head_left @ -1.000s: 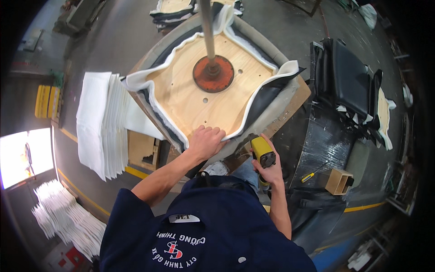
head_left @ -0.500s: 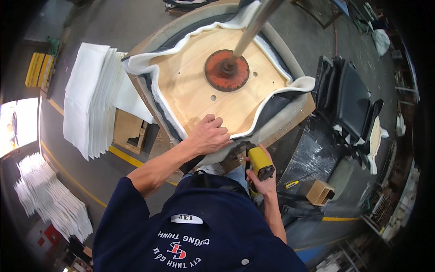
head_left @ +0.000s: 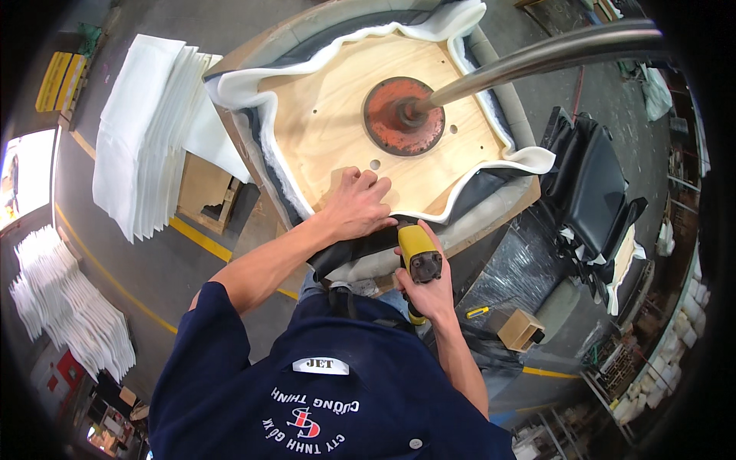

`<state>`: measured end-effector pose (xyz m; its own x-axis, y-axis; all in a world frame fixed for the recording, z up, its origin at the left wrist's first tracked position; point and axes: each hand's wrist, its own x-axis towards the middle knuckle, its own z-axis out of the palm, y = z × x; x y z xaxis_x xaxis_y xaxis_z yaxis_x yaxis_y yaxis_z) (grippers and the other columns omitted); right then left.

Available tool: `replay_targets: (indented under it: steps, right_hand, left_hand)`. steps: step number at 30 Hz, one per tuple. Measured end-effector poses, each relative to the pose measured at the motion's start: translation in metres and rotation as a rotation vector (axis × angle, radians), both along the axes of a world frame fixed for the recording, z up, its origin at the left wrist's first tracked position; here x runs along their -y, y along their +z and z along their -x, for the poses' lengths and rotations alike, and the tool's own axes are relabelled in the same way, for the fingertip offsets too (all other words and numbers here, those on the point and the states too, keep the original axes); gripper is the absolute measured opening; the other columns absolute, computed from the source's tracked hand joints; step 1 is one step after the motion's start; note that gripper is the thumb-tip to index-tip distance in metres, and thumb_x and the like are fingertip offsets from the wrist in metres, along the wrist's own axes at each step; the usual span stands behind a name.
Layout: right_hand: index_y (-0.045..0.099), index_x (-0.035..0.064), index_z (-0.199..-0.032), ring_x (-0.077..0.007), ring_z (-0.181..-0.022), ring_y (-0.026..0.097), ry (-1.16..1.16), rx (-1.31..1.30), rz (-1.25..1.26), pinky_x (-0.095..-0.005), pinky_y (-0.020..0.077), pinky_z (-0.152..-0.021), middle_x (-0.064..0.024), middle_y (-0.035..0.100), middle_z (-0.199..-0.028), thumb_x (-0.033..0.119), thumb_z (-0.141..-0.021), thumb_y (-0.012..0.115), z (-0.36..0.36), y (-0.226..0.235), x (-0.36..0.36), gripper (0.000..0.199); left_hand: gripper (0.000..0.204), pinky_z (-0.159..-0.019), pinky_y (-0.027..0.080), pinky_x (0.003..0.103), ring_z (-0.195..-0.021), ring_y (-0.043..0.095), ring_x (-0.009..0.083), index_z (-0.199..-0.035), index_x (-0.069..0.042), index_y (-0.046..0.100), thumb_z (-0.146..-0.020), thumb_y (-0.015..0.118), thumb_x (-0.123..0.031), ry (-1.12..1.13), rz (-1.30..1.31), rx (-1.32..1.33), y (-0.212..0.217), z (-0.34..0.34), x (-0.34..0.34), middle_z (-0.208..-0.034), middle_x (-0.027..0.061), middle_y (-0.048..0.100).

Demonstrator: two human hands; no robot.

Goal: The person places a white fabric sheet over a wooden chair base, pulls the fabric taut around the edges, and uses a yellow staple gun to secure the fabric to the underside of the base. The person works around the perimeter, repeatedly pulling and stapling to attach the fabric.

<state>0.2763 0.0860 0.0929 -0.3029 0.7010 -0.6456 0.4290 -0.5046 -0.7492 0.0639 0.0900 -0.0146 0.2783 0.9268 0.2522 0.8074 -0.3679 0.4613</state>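
A light plywood panel (head_left: pixel 326 142) edged with white padding (head_left: pixel 268 146) lies in a padded frame (head_left: pixel 368 264), with a black cover (head_left: pixel 345 249) around it. On the panel presses a worn red disc (head_left: pixel 383 134) at the end of a metal rod (head_left: pixel 537 57). My left hand (head_left: pixel 354 205) has curled fingers on the panel's near edge, holding the black cover there. In my right hand (head_left: pixel 433 295) is a yellow staple gun (head_left: pixel 415 247). Its nose meets the near edge just right of my left fingers; the exact contact is hidden.
Stacked white sheets (head_left: pixel 146 138) stand at the left, with another white pile (head_left: pixel 69 299) nearer. At the right are a black upholstered seat (head_left: pixel 594 184), a small wooden box (head_left: pixel 521 330) and a yellow-handled tool (head_left: pixel 477 313) on a dark surface.
The staple gun has moved up and left to the near edge, beside my left fingers. My left hand stays at that edge, where more black cover now shows. The whole view has shifted.
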Motion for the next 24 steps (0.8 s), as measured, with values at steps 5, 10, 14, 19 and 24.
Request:
replay_targets:
  steps: [5, 10, 14, 19, 24]
  right_hand:
    - [0.035, 0.0107, -0.159, -0.0123, -0.068, 0.063, -0.045, -0.035, 0.106, -0.029, 0.0554, -0.061, -0.0104, 0.071, -0.106, -0.009, -0.081, 0.065, 0.007, 0.008, -0.009, 0.086]
    - [0.035, 0.0111, -0.159, -0.0119, -0.068, 0.062, -0.021, -0.03, 0.117, -0.0284, 0.0544, -0.06, -0.0102, 0.07, -0.108, -0.01, -0.082, 0.064, 0.006, 0.01, -0.008, 0.085]
    - [0.035, 0.0107, -0.159, -0.0127, -0.069, 0.063, -0.007, 0.002, 0.109, -0.0292, 0.055, -0.061, -0.0083, 0.07, -0.105, -0.009, -0.081, 0.064, 0.014, 0.007, -0.008, 0.086]
    - [0.035, 0.0089, -0.158, -0.0137, -0.071, 0.064, 0.02, 0.05, 0.066, -0.0303, 0.0558, -0.063, -0.007, 0.07, -0.101, -0.007, -0.08, 0.063, 0.02, 0.005, -0.012, 0.085]
    - [0.035, 0.0083, -0.158, -0.0138, -0.071, 0.064, 0.016, 0.044, 0.078, -0.0304, 0.0559, -0.063, -0.0081, 0.069, -0.1, -0.007, -0.08, 0.063, 0.023, 0.004, -0.014, 0.084]
  left_hand:
    - [0.037, -0.096, 0.033, 0.051, -0.11, 0.045, 0.0314, -0.074, -0.016, 0.071, -0.077, 0.076, -0.052, -0.016, -0.015, 0.002, -0.011, 0.003, 0.001, -0.109, 0.0085, 0.055]
    - [0.036, -0.096, 0.034, 0.05, -0.111, 0.046, 0.0284, -0.071, -0.014, 0.072, -0.074, 0.078, -0.049, 0.01, -0.022, 0.016, -0.012, 0.002, 0.001, -0.112, 0.0069, 0.057]
    - [0.036, -0.096, 0.034, 0.049, -0.11, 0.047, 0.0282, -0.07, -0.012, 0.072, -0.072, 0.079, -0.047, 0.035, -0.025, 0.025, -0.011, 0.001, 0.0, -0.111, 0.0069, 0.058]
    - [0.035, -0.096, 0.034, 0.049, -0.11, 0.049, 0.0285, -0.069, -0.011, 0.073, -0.071, 0.08, -0.046, 0.052, -0.019, 0.046, -0.015, -0.001, -0.002, -0.11, 0.007, 0.059]
    - [0.034, -0.096, 0.035, 0.049, -0.113, 0.05, 0.0296, -0.067, -0.012, 0.073, -0.071, 0.08, -0.045, 0.065, 0.004, 0.078, -0.016, -0.001, -0.002, -0.11, 0.0071, 0.06]
